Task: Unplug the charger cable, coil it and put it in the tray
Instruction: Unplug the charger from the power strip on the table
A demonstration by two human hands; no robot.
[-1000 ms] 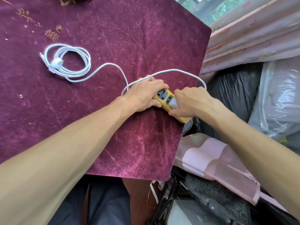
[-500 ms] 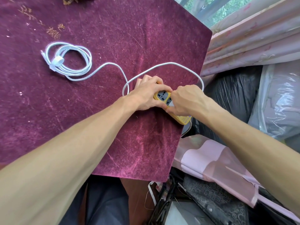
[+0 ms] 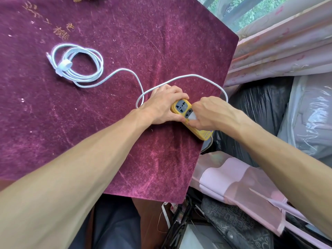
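Note:
A yellow power strip (image 3: 181, 106) lies near the right edge of a purple velvet-covered table (image 3: 125, 42). My left hand (image 3: 161, 105) grips its far end and holds it down. My right hand (image 3: 210, 112) pinches the white charger plug (image 3: 192, 116) seated in the strip's second socket. The white charger cable (image 3: 188, 77) arcs from under my right hand around behind my left hand, then runs left to a bundled coil (image 3: 79, 67) held by a white strap. No tray is in view.
Pink striped curtains (image 3: 287, 42) hang beyond the table's right edge. Below them sit black and clear plastic bags (image 3: 305, 114), pink fabric (image 3: 233, 177) and dark clutter on the floor. The table's near edge ends above my lap.
My hands have stayed on the strip and the plug. The second socket shows a little more beside my right fingers. The coil has not moved on the cloth.

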